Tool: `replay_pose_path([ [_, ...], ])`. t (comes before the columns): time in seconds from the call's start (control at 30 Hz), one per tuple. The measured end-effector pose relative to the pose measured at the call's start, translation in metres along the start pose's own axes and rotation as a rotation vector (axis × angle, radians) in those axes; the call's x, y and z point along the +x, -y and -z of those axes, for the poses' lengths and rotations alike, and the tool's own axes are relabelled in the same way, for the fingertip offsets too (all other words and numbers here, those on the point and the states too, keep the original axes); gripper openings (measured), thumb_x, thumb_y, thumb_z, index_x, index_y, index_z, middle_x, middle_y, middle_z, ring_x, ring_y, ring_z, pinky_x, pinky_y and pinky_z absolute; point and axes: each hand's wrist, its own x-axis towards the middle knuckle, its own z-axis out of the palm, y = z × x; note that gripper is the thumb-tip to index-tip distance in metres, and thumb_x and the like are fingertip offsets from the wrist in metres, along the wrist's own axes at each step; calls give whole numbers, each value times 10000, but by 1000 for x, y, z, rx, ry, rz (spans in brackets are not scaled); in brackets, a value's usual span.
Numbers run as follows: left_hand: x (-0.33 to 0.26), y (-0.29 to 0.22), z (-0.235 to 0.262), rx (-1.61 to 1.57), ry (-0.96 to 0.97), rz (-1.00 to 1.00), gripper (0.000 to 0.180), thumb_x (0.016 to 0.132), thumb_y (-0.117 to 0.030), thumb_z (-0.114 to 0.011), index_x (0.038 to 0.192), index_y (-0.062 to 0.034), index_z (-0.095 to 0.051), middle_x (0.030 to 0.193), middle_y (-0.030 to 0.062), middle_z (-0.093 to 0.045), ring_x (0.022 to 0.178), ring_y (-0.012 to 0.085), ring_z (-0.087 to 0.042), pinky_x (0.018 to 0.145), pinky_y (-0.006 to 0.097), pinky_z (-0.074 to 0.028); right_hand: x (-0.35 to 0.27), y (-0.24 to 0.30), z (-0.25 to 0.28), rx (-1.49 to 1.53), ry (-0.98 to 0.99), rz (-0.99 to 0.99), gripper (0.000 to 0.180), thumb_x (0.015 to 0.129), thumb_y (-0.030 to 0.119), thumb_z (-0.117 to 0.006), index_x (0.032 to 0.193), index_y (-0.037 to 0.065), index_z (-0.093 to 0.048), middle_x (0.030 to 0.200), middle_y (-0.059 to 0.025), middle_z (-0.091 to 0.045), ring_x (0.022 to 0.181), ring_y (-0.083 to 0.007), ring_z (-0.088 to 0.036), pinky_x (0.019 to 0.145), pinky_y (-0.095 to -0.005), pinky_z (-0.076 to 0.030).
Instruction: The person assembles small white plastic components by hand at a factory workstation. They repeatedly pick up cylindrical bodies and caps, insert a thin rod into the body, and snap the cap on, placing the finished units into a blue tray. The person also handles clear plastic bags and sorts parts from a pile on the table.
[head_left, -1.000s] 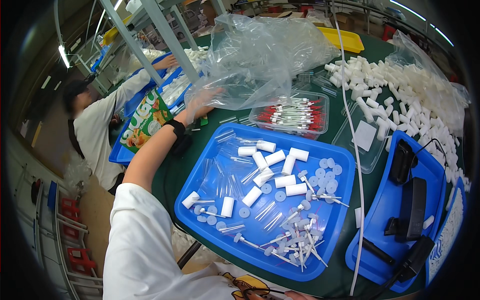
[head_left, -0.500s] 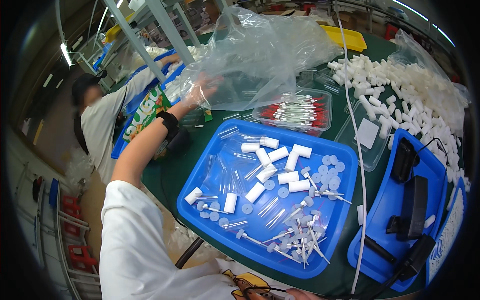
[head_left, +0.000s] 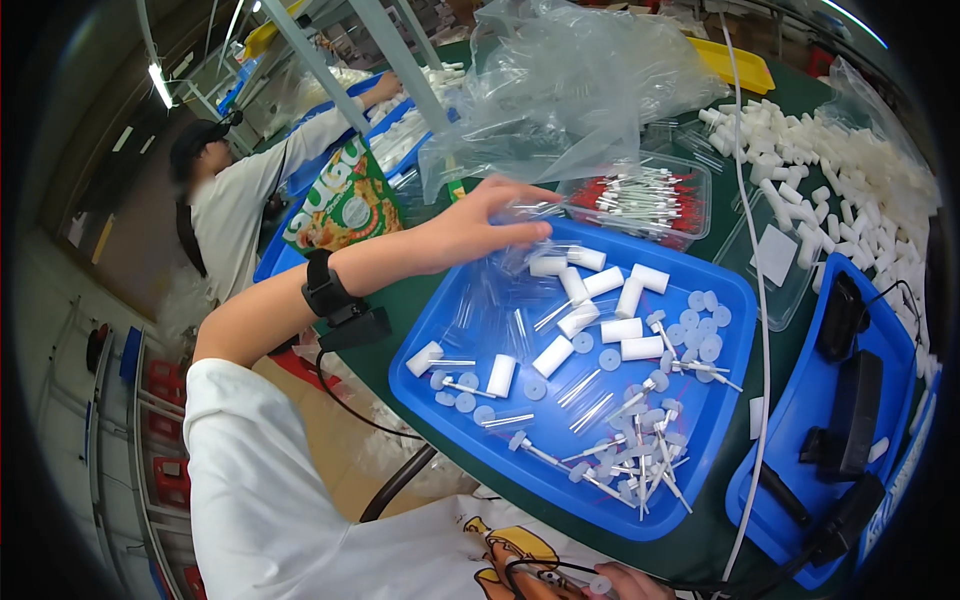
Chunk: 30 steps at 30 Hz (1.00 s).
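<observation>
My left hand (head_left: 495,225) is over the far left corner of a blue tray (head_left: 420,315), its fingers and thumb stretched apart. Clear thin tubes (head_left: 490,268) beneath it are blurred, and some show faintly between thumb and fingers. In the tray lie white cylinders (head_left: 553,356), pale round discs (head_left: 535,388), more clear tubes and a heap of white stick parts with discs and thin red wires (head_left: 640,460). At the lower edge, close to my shirt, my right hand (head_left: 638,582) is closed on a small pale disc (head_left: 600,585); the rest of this hand is cut off.
Behind the tray stands a clear box (head_left: 695,205) of red and white stick parts, beside a large clear plastic bag (head_left: 560,110). White cylinders (head_left: 800,160) are heaped far right. A blue tray with black devices (head_left: 850,420) stands right. A co-worker (head_left: 230,215) reaches into bins at left.
My left hand has come back from the plastic bag, moving right and nearer, to over the tray's far left corner. Tubes there are now blurred. The view has shifted slightly.
</observation>
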Motion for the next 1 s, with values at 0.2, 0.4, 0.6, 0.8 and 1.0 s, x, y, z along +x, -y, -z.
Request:
replay_pose_path([
  [0.2, -9, -23, 4, 19, 134, -146, 577, 854, -219, -615, 1367, -146, -361, 1401, 79, -308, 1249, 231, -376, 950, 342, -434, -2, -1, -1, 1, 15, 19, 365, 727, 9, -683, 1074, 18, -572, 990, -162, -604, 797, -316, -613, 660, -338, -503],
  [0.4, -29, -18, 10, -256, 148, -115, 512, 883, -247, -572, 1344, -126, -387, 1354, 94, -377, 1226, 245, -408, 925, 367, -459, -4, -5, -5, -24, 26, 38, 382, 714, 0, -692, 1077, 19, -574, 994, -165, -604, 820, -312, -611, 664, -344, -501],
  [0.6, -53, -16, 27, -370, 123, -76, 418, 922, -211, -502, 1305, -64, -424, 1288, 72, -456, 1150, 173, -474, 898, 350, -473, 0, -7, -12, -96, -46, 143, 380, 710, -4, -688, 1072, 18, -573, 979, -162, -605, 836, -328, -603, 697, -362, -489],
  [0.8, -100, -12, 33, -193, 105, -81, 285, 914, -181, -518, 1143, -15, -550, 1141, 88, -570, 1057, 174, -545, 911, 322, -458, 8, 6, -7, -61, 8, 106, 333, 723, -13, -661, 1043, 12, -572, 949, -170, -595, 850, -348, -585, 715, -373, -474],
  [1.0, -122, 27, 33, 29, -119, 20, 235, 864, -172, -543, 1055, -46, -599, 994, 46, -622, 904, 122, -568, 784, 274, -456, 6, 13, -12, -146, 49, 111, 343, 725, 32, -651, 1057, 27, -564, 984, -148, -591, 947, -335, -558, 806, -386, -431],
])
